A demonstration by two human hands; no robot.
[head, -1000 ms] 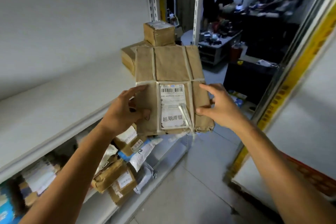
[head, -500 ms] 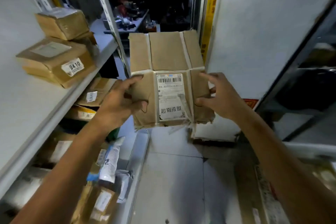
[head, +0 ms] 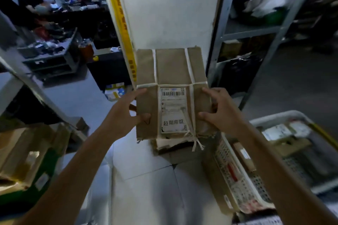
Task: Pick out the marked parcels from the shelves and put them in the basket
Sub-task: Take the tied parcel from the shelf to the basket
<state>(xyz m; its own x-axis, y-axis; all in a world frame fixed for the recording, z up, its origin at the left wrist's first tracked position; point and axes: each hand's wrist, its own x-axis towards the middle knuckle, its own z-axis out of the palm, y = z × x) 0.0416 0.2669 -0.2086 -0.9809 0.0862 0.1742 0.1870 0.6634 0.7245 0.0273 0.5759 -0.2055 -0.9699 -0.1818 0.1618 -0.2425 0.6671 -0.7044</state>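
Head view, from the left edge: a shelf (head: 42, 97) runs along the side, with blurred cardboard boxes (head: 27, 153) stacked below it. Next comes the left hand (head: 124, 115), which grips the left edge of the parcel (head: 172, 67), thumb pressed on the top face and fingers curled round the side. The parcel is a flat brown box bound with pale straps, held in the air in front of a white pillar (head: 170, 5) and above the tiled floor. Its long axis points away from the person, and the white label (head: 173, 109) with barcode and printed characters faces up at the near end. The right hand (head: 221, 113) grips the opposite edge, thumb on top beside the strap and fingers wrapped over the right side.

Further right and lower sits the white perforated basket (head: 243, 184), already holding several parcels. It lies to the right of and below the held parcel, nearer the right hand. My reading is that the carry is almost done and the drop calls for a swing rightward and down over the near rim.
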